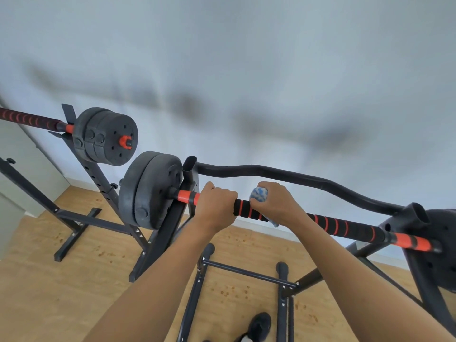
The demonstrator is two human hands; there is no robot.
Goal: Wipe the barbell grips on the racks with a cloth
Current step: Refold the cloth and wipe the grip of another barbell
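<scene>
Home gym room: two loaded barbells resting on black steel racks, black weight plates, wood-look floor, plain pale walls.

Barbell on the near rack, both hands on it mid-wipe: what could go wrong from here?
1. The barbell only rests in the rack cradles; hard strokes might roll or shift it.
2. The right hand holds the cloth bunched, so parts of the foam grip may get missed.
3. The foam under the left hand stays unwiped unless that hand moves.

Two black-and-red foam-gripped barbells: one at nine o'clock, one at centre. Two black steel racks. One blue-white cloth, two bare hands.
</scene>
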